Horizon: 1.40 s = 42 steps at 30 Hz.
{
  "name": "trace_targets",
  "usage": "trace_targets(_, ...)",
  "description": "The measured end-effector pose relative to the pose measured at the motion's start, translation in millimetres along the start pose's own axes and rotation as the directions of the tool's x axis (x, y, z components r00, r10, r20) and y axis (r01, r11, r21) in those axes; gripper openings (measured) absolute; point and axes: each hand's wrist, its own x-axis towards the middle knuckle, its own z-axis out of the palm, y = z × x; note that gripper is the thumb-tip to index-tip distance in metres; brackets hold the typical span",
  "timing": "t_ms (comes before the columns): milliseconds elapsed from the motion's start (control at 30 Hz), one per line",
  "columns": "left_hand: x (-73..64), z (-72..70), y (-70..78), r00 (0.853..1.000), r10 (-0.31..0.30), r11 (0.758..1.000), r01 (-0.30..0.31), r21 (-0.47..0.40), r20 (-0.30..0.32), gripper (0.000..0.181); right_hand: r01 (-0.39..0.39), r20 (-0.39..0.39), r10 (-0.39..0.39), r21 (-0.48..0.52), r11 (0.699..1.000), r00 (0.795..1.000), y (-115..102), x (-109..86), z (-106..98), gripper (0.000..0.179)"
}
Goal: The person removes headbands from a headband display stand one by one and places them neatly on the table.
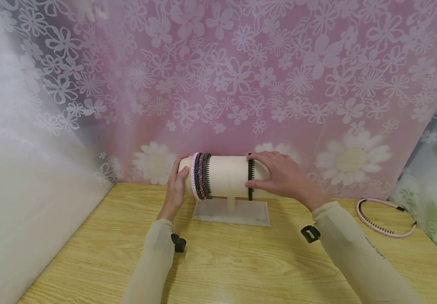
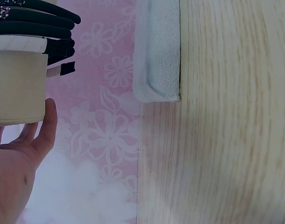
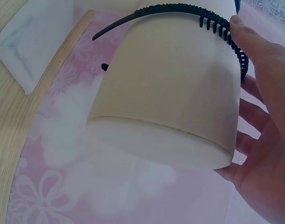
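A cream cylindrical headband stand lies across, raised on a post over a pale flat base. My left hand grips the cylinder's left end, thumb in front and fingers behind; the left wrist view shows those fingers curving round its edge. Several headbands sit side by side near that hand: a whitish-pink one, dark ones and a pink glittery one. Farther right, my right hand pinches a black toothed headband that arches over the cylinder, its free tip standing off the surface in the right wrist view.
On the wooden table, a pink toothed headband lies at the right, beyond my right forearm. A pink flowered curtain hangs right behind the stand. White sheeting borders the table's left side.
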Motion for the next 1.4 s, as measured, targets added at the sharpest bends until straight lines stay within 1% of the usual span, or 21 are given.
trace_targets(167,0.0,-0.4,-0.8,1.0,-0.007,1.0,0.007,0.008,0.003,0.047,0.002,-0.009,-0.002,-0.004,1.0,1.0,3,-2.4,0,0.075)
trace_targets(500,-0.1,0.2,0.2,1.0,0.006,1.0,-0.006,-0.013,0.005,0.049,-0.001,-0.013,0.001,-0.003,1.0,1.0,8,-6.7,-1,0.075)
trace_targets(900,1.0,0.3,-1.2,1.0,0.01,1.0,-0.01,0.001,-0.005,0.046,0.018,-0.034,-0.016,0.055,0.998,0.999,13,-12.0,-3,0.073)
trace_targets(1200,1.8,-1.8,-1.9,1.0,0.0,0.999,0.001,-0.036,0.025,0.049,0.017,-0.032,-0.014,0.088,0.996,0.999,17,-13.4,-3,0.072)
trace_targets(1400,0.5,-1.1,-0.5,1.0,0.004,1.0,-0.003,-0.018,0.017,0.048,0.028,-0.048,-0.024,0.088,0.996,0.999,18,-16.1,-4,0.072)
